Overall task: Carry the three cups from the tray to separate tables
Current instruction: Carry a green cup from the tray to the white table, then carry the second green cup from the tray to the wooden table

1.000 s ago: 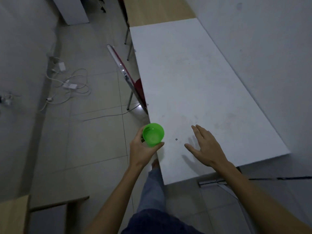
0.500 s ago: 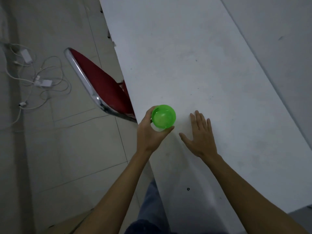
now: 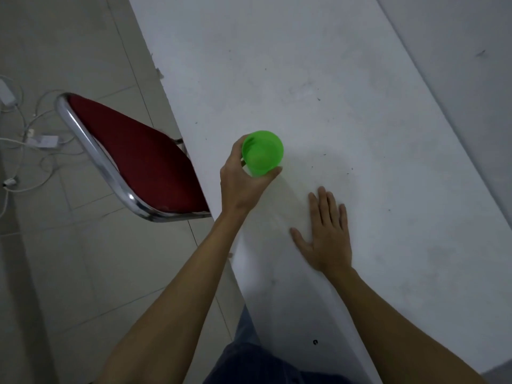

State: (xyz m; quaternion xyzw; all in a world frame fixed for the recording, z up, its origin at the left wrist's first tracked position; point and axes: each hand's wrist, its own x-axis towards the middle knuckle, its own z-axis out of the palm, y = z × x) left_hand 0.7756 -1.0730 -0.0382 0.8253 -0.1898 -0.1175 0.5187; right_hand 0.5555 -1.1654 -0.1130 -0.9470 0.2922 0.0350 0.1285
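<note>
A bright green cup (image 3: 262, 153) is upright in my left hand (image 3: 241, 182), whose thumb and fingers wrap its lower wall. The cup is over the left part of the long white table (image 3: 318, 79), near its left edge; I cannot tell whether its base touches the top. My right hand (image 3: 327, 231) lies flat, palm down, fingers apart, on the table to the right of and nearer than the cup. No tray and no other cups are in view.
A red chair with a chrome frame (image 3: 130, 159) stands against the table's left edge, just left of my left hand. White cables and adapters (image 3: 25, 134) lie on the tiled floor at far left. A grey wall (image 3: 457, 51) runs along the table's right side.
I have stepped closer along the table. My left hand has carried the green cup from the table's corner inward over its top. My right hand has settled flat on the table.
</note>
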